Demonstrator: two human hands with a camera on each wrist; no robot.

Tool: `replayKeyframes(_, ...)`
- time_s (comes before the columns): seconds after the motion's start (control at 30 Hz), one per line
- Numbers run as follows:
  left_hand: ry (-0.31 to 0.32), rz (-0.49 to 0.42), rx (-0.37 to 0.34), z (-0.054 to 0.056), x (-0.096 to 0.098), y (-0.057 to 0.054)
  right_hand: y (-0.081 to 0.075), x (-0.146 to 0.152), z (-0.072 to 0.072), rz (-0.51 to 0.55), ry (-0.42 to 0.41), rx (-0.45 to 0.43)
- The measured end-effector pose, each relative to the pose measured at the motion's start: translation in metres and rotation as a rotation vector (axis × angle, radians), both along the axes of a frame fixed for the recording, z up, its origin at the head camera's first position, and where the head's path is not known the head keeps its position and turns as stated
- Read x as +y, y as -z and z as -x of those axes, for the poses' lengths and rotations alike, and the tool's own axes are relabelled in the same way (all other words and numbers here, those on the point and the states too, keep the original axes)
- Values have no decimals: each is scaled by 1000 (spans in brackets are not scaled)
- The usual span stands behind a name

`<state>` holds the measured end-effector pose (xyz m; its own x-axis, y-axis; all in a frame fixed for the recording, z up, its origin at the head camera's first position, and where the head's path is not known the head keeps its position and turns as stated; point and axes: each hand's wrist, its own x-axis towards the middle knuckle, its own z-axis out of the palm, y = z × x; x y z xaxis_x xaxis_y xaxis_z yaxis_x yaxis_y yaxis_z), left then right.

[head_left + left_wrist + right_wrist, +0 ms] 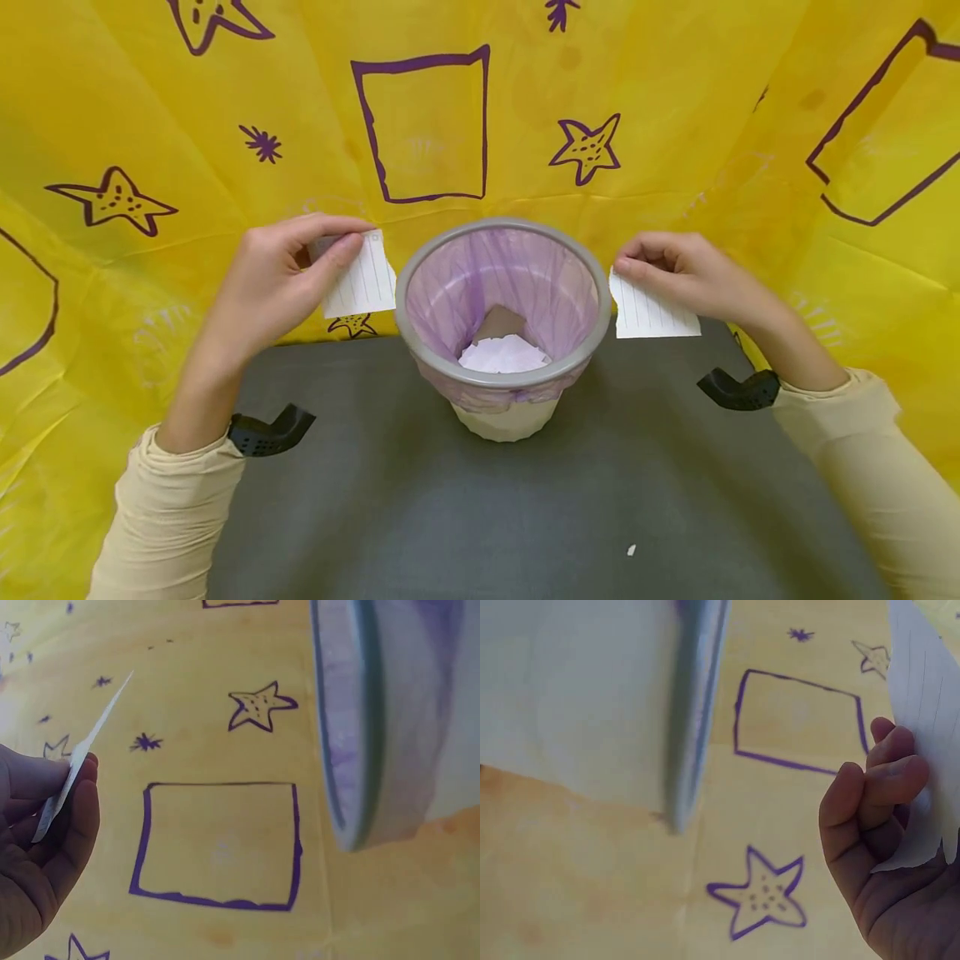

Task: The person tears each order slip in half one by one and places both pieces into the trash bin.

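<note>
Left hand (273, 275) at 9 o'clock of bin, pinching lined paper piece (362, 279) between thumb and fingers; piece hanging just beside bin rim, not touching. Same grasp seen edge-on in left wrist view: left hand (37, 847) with paper piece (82, 750) clamped between thumb and fingertips, sheet angled up toward 1 o'clock.

Right hand (693, 275) at 3 o'clock of bin, fingers curled, gripping second lined paper piece (651, 310); inner edge close to rim. Right wrist view: right hand (889, 855) with fingers folded over second paper piece (930, 712), ruled lines visible, torn edge low.

Small bin (588, 283) centre frame, grey rim, purple liner (480, 283), white base, standing on dark grey mat (450, 517). White paper scraps (504, 354) lying in bin bottom. Tiny white scrap (632, 550) on mat at 5 o'clock of bin, well apart.

Yellow cloth (675, 108) with purple stars and squares behind and around, at 12 o'clock. Cream sleeves (172, 517) on both arms; black wrist mount (266, 432) at left wrist, another (738, 389) at right.
</note>
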<state>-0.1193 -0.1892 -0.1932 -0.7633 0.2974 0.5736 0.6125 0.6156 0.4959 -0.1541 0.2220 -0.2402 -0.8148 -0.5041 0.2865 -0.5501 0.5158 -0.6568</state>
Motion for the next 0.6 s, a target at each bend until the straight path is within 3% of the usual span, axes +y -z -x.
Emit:
replayKeyframes(0.17,35,18,-68,9,15,-19,-18,-12,6,-33,-24,25)
replayKeyframes(0.3,40,20,-124,15,23,-25,-26,-18,13,-55,-36,41)
replayKeyframes(0.43,30,48,-178,23,29,-19,-26,-23,23,-71,-70,48)
replayKeyframes(0.6,60,96,-253,35,38,1,-18,-34,34,-81,-113,44)
